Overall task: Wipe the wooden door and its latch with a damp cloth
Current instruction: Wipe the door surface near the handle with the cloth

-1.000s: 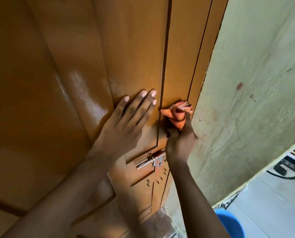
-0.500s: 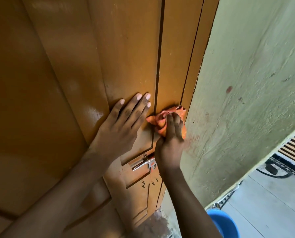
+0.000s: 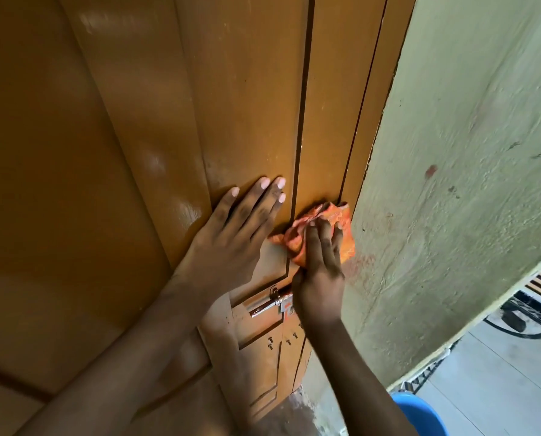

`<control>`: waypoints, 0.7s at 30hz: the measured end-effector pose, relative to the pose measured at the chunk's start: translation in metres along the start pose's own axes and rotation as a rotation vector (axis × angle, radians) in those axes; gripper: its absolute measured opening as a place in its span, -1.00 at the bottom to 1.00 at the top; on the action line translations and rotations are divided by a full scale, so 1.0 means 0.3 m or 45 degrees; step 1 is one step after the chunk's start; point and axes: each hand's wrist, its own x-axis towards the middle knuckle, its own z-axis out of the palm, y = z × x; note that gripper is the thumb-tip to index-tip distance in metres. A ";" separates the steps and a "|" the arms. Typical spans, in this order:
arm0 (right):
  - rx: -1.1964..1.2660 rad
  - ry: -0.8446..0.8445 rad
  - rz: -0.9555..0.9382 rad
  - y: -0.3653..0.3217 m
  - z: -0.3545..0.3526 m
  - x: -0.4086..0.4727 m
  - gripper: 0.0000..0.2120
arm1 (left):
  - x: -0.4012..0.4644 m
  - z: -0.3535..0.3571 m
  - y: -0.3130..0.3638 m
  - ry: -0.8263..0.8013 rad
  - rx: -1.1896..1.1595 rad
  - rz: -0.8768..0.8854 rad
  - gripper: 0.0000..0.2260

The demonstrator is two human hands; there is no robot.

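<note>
Up close, the wooden door [image 3: 247, 89] fills the left and middle of the view, its long boards and dark grooves running from the bottom of the frame up toward the top, leaning slightly to the right. The left hand [image 3: 231, 237] lies flat on the wood with its fingers straight and spread a little, pointing up along the boards, holding nothing. Just beside it, the right hand [image 3: 321, 272] presses a crumpled orange cloth [image 3: 341, 228] against the door's right edge strip, fingers laid straight over the cloth rather than curled round it (the thumb is hidden, so whether it pinches a fold I cannot tell). The cloth bunches out above and to both sides of the fingers, and its right side touches the line where the wood meets the pale green wall [image 3: 451, 184].

Below the hands sits the latch [image 3: 267, 305], a metal sliding bolt whose long axis runs crosswise to the boards, tilted up to the right; its right end is covered by the heel of the right hand and wrist. A few small screws [image 3: 291, 339] dot the panel beneath it.

At the lower right, past the wall's edge, lie a grey tiled floor [image 3: 499, 388] and the rim of a blue bucket [image 3: 420, 410].
</note>
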 end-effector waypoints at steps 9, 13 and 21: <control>0.177 0.025 0.326 -0.025 -0.025 0.070 -0.40 | 0.004 -0.012 0.003 -0.043 -0.006 0.004 -0.37; 0.014 -0.024 0.004 0.016 -0.017 -0.024 -0.37 | 0.004 -0.012 0.002 -0.033 0.008 0.013 -0.35; 0.309 0.105 0.376 -0.015 -0.022 0.098 -0.42 | 0.005 -0.018 -0.002 -0.033 -0.005 0.014 -0.30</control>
